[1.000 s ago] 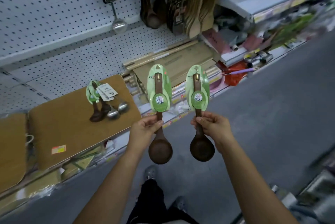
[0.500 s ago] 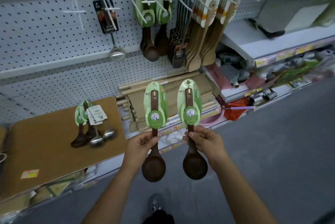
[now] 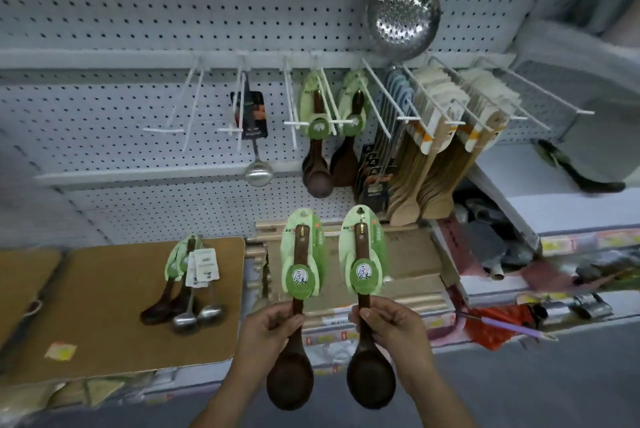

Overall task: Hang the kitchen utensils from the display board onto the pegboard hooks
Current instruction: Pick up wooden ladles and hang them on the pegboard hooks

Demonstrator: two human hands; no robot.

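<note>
My left hand grips the handle of a dark wooden spoon with a green card, bowl down. In my right hand a second such spoon is held upright the same way. Both spoons sit side by side below the white pegboard. Several more wooden and metal spoons lie on the brown display board at the left. Matching green-carded spoons hang from white pegboard hooks above my hands. Bare hooks stick out further left.
A metal ladle hangs left of the green-carded spoons. Wooden spatulas crowd the hooks to the right, and a steel skimmer hangs higher up. Boxes and an orange packet fill the lower shelf at the right.
The view has tilted up, so more of the pegboard and its hooks shows. Both hands keep their hold on the spoons, now closer to the shelf.
</note>
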